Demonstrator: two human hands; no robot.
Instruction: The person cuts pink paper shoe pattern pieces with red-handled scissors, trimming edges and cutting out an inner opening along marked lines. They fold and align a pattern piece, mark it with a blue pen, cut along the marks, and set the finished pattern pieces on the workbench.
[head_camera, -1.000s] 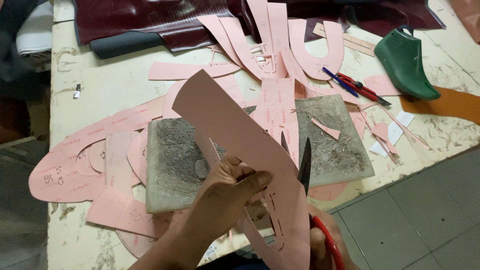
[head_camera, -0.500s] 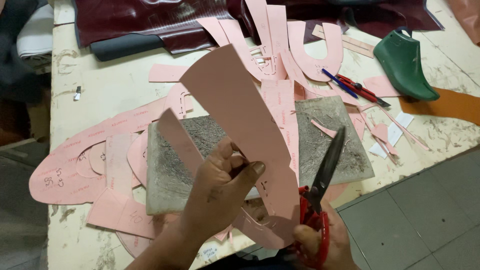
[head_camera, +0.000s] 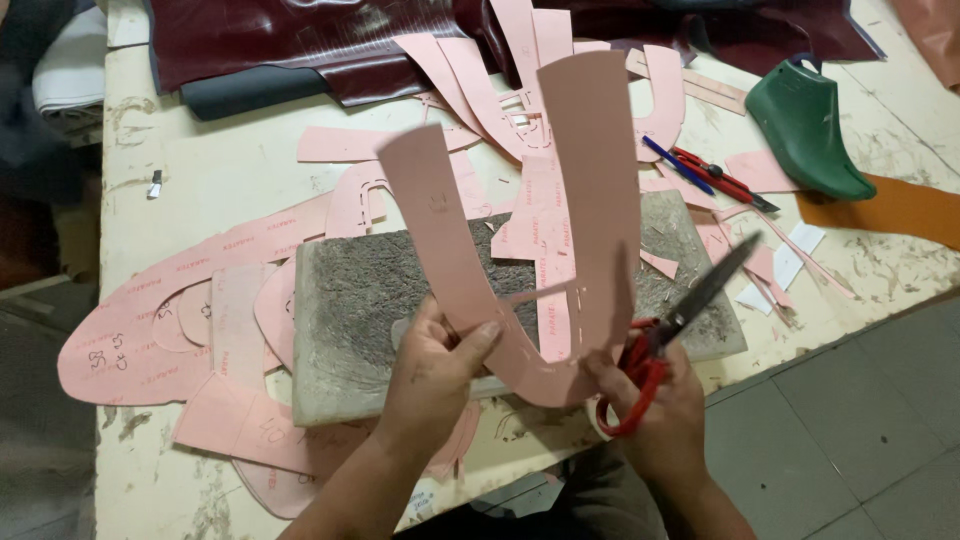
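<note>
**Pink U-shaped piece held up for trimming**

One pink U-shaped piece (head_camera: 540, 250) is held upright above the grey board (head_camera: 380, 300), pinched at its lower curve by the closed fingers of the left hand (head_camera: 440, 365). One pair of red-handled scissors (head_camera: 670, 340) is gripped by the right hand (head_camera: 660, 400), to the right of the piece, blades slightly parted. Trimming seems to be in hand; the blades would next need lining up with the edge. One green shoe form (head_camera: 805, 130) stands beyond the board.

Even soft overhead light, faint shadows, motion blur on scissors (head_camera: 680, 325), edges slightly dim
</note>
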